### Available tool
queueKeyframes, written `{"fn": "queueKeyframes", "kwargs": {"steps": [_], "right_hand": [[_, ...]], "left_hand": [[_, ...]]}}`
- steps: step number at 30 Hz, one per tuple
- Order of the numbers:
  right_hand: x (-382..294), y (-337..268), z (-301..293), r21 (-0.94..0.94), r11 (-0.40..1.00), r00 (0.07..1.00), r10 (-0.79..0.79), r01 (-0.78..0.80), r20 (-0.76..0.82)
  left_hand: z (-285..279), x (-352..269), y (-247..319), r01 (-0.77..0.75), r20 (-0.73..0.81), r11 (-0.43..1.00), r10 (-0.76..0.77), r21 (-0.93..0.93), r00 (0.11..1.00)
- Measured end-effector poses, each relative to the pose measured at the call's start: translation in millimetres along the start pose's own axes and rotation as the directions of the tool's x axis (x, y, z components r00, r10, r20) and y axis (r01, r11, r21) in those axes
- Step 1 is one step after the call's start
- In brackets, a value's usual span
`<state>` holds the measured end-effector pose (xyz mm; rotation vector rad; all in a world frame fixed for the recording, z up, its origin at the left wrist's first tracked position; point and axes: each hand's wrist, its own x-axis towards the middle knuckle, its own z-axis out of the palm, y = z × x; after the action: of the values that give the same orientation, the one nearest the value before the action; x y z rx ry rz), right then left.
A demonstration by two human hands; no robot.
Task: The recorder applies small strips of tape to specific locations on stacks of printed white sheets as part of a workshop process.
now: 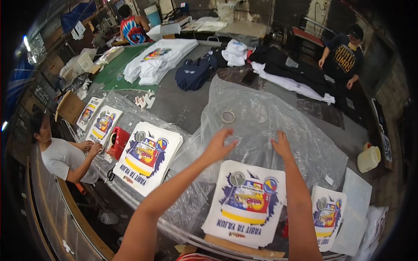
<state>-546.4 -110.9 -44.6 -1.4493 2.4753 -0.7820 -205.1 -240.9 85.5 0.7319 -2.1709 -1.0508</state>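
My left hand point(219, 148) hovers over clear plastic sheeting point(251, 98), thumb and fingers apart with nothing plainly held. Facing it from the right is my right hand point(281, 143), fingers loosely spread, also near the plastic. Whether the fingertips touch the film I cannot tell. A roll of tape point(228, 116) lies on the sheeting just beyond my left hand. Below my hands, between my forearms, is a stack of white printed sheets point(245, 205) with a colourful design and lettering. A taller stack of the same prints point(148, 156) lies to the left.
At left, a person point(67, 156) touches prints point(104, 125) beside a red tape dispenser point(118, 143). Scissors point(111, 175) lie near the table edge. More prints point(328, 215) and a cream jug point(369, 158) are at right. White shirts point(160, 58) and dark garments point(277, 62) lie farther back.
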Motion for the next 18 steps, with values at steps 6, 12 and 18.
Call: {"fn": "queueKeyframes", "kwargs": {"steps": [6, 12, 18], "right_hand": [[-7.1, -51.1, 73.2, -0.353, 0.927, 0.992, 0.113, -0.126, -0.057], [5.6, -51.5, 81.2, -0.343, 0.928, 0.989, 0.141, -0.146, -0.040], [10.9, -50.8, 73.7, -0.318, 0.934, 0.986, 0.167, -0.165, -0.023]], "left_hand": [[2.0, 178.1, -162.7, -0.039, -0.074, 0.991, 0.049, 0.127, 0.996], [94.0, 353.2, -246.9, 0.015, -0.195, 0.926, 0.064, 0.378, 0.979], [156.1, 441.6, -279.2, 0.215, -0.356, 0.891, -0.065, 0.400, 0.932]]}}
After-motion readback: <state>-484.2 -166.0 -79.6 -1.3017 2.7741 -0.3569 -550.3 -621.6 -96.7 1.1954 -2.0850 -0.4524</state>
